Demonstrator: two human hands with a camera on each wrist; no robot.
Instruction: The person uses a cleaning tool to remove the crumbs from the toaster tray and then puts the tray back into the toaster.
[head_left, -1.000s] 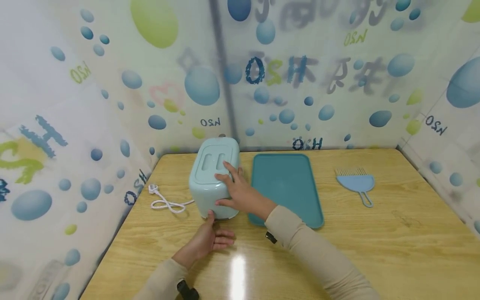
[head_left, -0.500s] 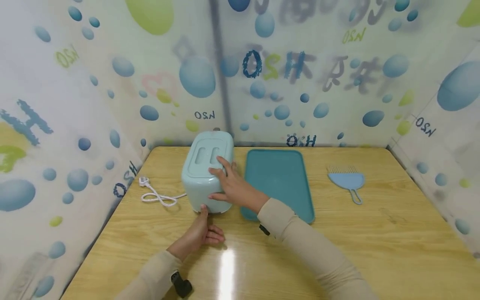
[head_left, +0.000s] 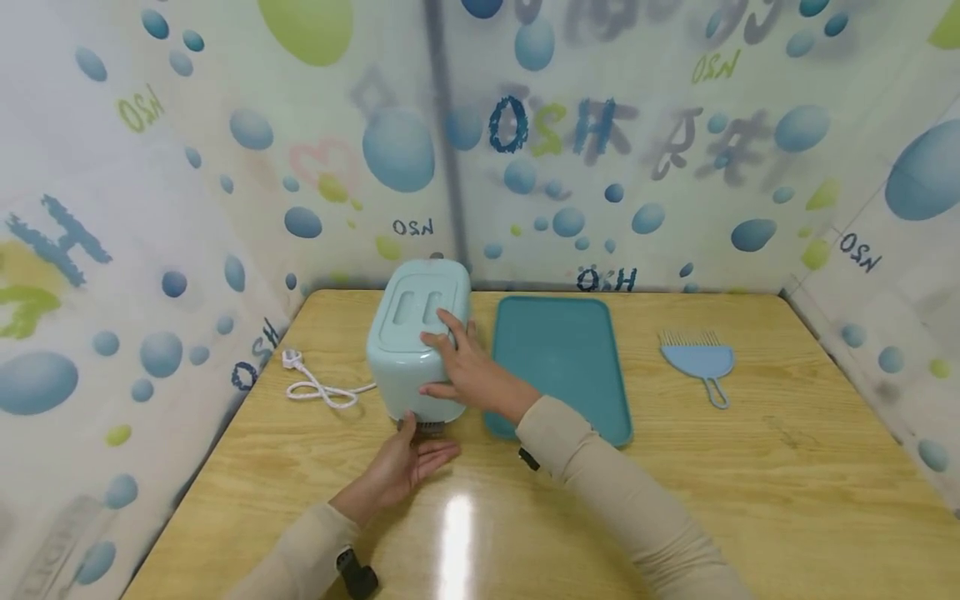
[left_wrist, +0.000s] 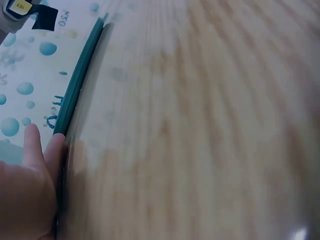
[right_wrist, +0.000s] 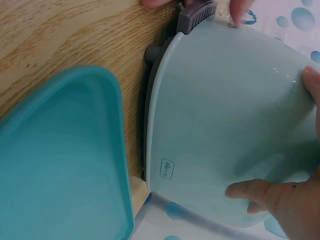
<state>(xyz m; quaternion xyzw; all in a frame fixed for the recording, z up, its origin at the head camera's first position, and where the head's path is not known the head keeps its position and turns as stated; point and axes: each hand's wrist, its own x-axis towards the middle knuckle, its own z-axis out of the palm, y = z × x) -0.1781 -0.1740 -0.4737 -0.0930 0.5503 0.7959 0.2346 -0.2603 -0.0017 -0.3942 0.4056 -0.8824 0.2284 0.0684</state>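
A pale blue toaster [head_left: 390, 379] with a lid on top stands at the left of the wooden table. A grey crumb tray [head_left: 429, 427] sticks out from the bottom of its near end. My left hand [head_left: 397, 471] holds the tray's end, with its thumb over it and the other fingers stretched to the right. My right hand [head_left: 476, 375] rests on the toaster with spread fingers, two on the lid and the thumb on the near end. The right wrist view shows the ribbed end of the crumb tray [right_wrist: 197, 16] between the left fingers, clear of the toaster's side [right_wrist: 220, 110].
A teal serving tray [head_left: 558, 358] lies flat just right of the toaster. Further right is a light blue fan-shaped tool [head_left: 697, 358] with thin teeth and a loop handle. The toaster's white cord and plug [head_left: 318, 387] lie at left. A patterned wall stands behind.
The crumb tray has come out toward me from under the toaster, drawn by my left hand. My right hand stays on the toaster. The head view has shifted slightly.
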